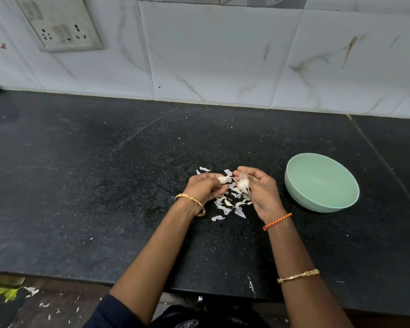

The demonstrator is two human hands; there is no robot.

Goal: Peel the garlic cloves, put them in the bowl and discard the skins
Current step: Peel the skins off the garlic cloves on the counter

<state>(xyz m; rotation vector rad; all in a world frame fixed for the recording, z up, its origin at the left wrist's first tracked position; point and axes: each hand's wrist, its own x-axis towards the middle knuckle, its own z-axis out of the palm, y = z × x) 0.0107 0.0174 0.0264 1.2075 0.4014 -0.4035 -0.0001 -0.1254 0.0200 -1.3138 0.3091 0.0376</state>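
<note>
Black stone worktop (104, 185) fills mid-frame; back edge meets marble-look wall tiles (211, 55), front edge runs lower frame; wide bare stretch left of hands. Switchboard (59, 22) upper left on wall. Mint-green bowl (322, 183) right of centre, well in from front edge, just beside right hand. Right hand (258, 190) grip curled round garlic piece (242, 184). Left hand (204, 185) grip pinches garlic clove (223, 179). Garlic skins (230, 207) scattered on worktop under and between hands.

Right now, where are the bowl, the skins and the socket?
bowl (294, 185): head view, left wall.
skins (239, 213): head view, one large piece.
socket (59, 24): head view, plate middle.
</note>
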